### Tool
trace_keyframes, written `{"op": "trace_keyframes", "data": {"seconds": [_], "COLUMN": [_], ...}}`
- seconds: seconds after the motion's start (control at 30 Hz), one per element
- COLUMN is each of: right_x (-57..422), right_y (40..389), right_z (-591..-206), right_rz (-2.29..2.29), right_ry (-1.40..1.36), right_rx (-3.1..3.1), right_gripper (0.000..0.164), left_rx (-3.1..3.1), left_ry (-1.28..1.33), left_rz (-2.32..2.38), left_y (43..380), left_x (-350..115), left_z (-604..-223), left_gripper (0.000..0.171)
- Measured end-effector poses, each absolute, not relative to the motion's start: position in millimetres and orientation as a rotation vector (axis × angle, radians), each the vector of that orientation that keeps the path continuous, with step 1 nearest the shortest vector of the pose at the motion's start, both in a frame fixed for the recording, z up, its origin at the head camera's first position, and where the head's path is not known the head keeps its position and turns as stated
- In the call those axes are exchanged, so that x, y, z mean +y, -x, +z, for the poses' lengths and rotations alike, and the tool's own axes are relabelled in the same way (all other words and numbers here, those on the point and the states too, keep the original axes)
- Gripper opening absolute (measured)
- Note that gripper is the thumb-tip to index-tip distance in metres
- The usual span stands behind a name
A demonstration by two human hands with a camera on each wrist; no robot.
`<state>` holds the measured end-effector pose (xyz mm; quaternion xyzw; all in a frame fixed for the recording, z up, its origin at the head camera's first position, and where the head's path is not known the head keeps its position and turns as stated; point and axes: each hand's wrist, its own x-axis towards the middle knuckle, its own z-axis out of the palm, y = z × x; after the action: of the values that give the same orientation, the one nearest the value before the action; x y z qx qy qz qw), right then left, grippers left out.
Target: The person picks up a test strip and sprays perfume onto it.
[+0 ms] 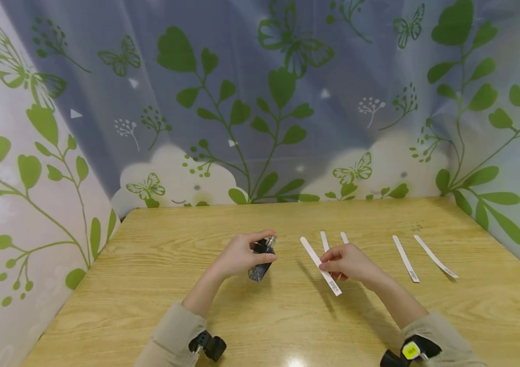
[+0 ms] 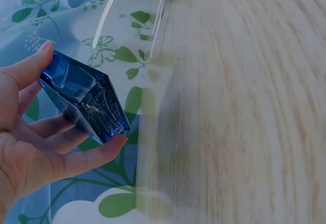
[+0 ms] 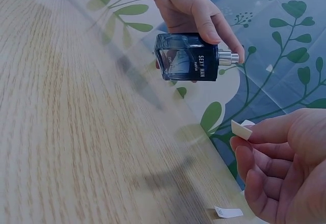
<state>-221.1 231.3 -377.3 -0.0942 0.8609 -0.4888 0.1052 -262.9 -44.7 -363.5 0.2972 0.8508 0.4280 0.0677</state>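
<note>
My left hand (image 1: 236,256) grips a dark blue glass perfume bottle (image 1: 258,270) above the table, its index finger by the silver spray nozzle. In the right wrist view the bottle (image 3: 188,58) shows "SEXY MAN" lettering, and its nozzle points toward my right hand. The left wrist view shows its thick glass base (image 2: 104,102). My right hand (image 1: 353,262) pinches a white paper test strip (image 1: 309,248) between thumb and finger, tilted over the table, with printing at its near end. Bottle and strip are apart.
Two more white strips (image 1: 324,239) lie beyond my right hand, partly hidden by it. Farther right on the wooden table (image 1: 149,285) are two others, a straight strip (image 1: 405,259) and a bent strip (image 1: 435,256). A patterned curtain (image 1: 250,127) borders the table's back edge.
</note>
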Motion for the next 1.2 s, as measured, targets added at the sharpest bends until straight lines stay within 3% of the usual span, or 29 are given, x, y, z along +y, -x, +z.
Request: {"op": "trace_keyframes", "data": {"seconds": [1.2], "right_x": [228.6], "right_y": [220.8], "right_z": [-375.6], "right_rz": [-1.448], "right_ry": [0.261], "right_rx": [2.523], "right_gripper": [0.018], "left_rx": [2.516], "left_ry": [-0.894], "left_rz": [1.341], "left_y": [265.3], "left_x": [-49.1], "left_z": [-365.3], "left_gripper": [0.052]}}
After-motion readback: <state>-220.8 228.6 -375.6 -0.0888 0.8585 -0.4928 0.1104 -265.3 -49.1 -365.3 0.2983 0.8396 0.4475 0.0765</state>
